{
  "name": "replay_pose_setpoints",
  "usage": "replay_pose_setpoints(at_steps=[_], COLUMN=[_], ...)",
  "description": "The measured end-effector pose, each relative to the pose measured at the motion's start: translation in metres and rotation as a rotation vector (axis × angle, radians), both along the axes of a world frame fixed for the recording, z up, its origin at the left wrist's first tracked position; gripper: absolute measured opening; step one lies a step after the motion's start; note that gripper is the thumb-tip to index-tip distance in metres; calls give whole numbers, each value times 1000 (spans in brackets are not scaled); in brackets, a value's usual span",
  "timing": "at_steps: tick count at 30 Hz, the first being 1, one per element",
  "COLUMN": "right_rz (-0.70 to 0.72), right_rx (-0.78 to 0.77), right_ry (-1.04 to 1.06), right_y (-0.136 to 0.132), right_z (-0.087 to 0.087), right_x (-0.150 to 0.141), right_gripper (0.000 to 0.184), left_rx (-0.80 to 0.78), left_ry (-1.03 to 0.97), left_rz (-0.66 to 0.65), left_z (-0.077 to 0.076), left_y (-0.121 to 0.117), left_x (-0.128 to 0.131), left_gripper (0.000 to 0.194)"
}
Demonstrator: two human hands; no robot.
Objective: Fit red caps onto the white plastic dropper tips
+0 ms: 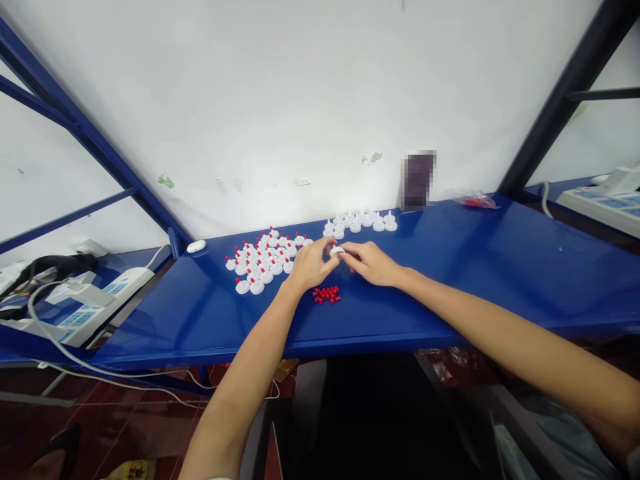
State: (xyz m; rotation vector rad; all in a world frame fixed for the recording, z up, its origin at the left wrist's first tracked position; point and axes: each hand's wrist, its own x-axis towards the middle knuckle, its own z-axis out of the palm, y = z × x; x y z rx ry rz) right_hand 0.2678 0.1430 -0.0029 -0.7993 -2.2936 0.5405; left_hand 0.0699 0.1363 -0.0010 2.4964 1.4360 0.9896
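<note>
- Lid [337, 252], white and round, sits between the left hand [310, 264] and the right hand [370, 262], above the blue surface [450, 280], just beyond the loose red caps [327, 294]
- It looks like moulded plastic, so it should be very light and stiff, hard to crush with finger pressure
- The smooth side may slip a little under dry fingertips; breaking seems unlikely
- The broad rim is probably the surest hold, thumb and finger on opposite sides; a narrow spout like those on the plain lids [367, 220] gives less to pinch
- The red caps look light too and might roll if nudged, so a fingertip pinch suits them
- The left hand is curled nearly closed, gripping the lid from its left; some red shows there, but how it sits is unclear
- The right hand is likewise drawn in, thumb and fingertips pinching the lid's right edge
- Red-tipped lids [267, 257] stand clustered beside the left hand
</note>
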Motion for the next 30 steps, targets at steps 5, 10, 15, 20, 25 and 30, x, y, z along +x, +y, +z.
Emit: replay_pose_setpoints(at_steps=[5,10,15,20,25,30], right_rz=[6,18,1,2,-1,-1], right_rx=[-11,-24,-9,2,4,6], right_ry=[31,21,7,-2,-12,-22], right_y=[-2,0,2,1,1,1], right_z=[0,-1,-2,-3,-2,-1], right_x=[-2,-2,-2,-1,0,0], right_gripper=[29,27,26,25,23,23], left_rx=[6,-6,-19,-12,-16,-17], left_ry=[-3,44,83,112,128,128], left_rz=[2,13,-17,-28,-37,-44], left_z=[-1,-2,-2,-4,-4,-5], left_y=[1,2,0,0,0,1], left_x=[-1,-3,-2,-3,-3,-3], left_gripper=[29,29,25,20,18,16])
